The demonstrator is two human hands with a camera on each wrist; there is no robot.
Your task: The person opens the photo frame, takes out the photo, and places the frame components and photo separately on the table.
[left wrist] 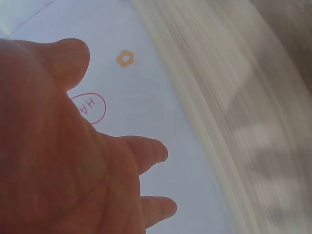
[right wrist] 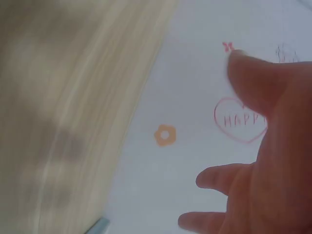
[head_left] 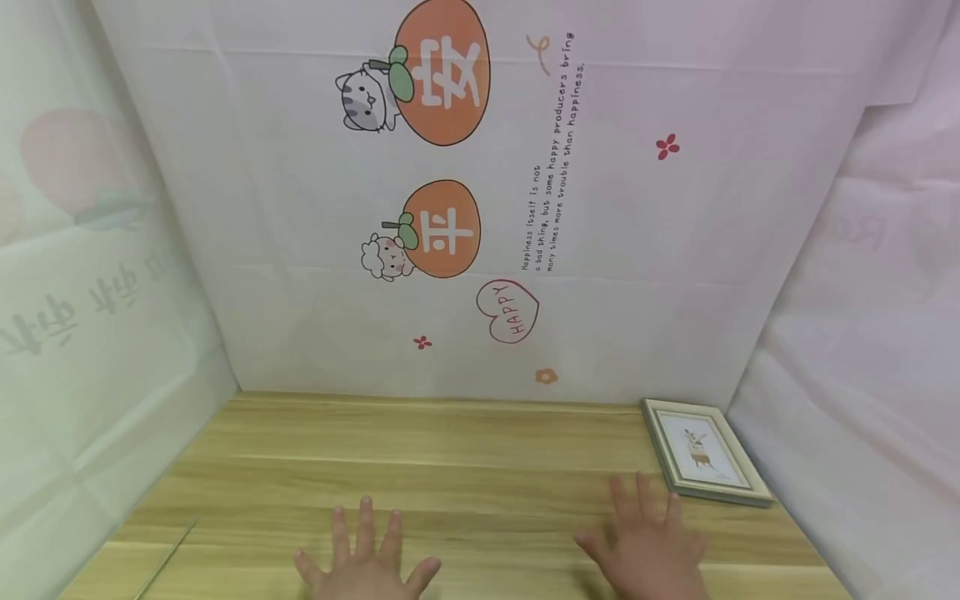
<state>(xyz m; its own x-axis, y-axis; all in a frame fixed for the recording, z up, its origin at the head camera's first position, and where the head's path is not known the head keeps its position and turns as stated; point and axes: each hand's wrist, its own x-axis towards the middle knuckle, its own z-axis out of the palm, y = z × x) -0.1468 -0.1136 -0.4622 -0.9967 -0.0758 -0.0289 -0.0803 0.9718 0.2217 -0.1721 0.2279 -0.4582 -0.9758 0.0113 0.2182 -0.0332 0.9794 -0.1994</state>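
Observation:
Fingers spread, my left hand [head_left: 363,568] hovers palm down over the near part of the wooden tabletop [head_left: 442,467]. To the right, my right hand [head_left: 647,552] is also spread, palm down, with nothing held. Its fingertips are close to a cream picture frame [head_left: 738,450] with an animal drawing, lying flat at the back right; whether they touch it cannot be told. A corner of the frame [right wrist: 99,226] shows at the bottom of the right wrist view. The left wrist view shows an empty left palm [left wrist: 63,156].
White printed cloth [head_left: 315,333] hangs behind the table, with further cloth walls at left [head_left: 97,400] and right [head_left: 847,433]. A thin pale, straight strip [head_left: 167,558], its kind unclear, lies at the front left of the table.

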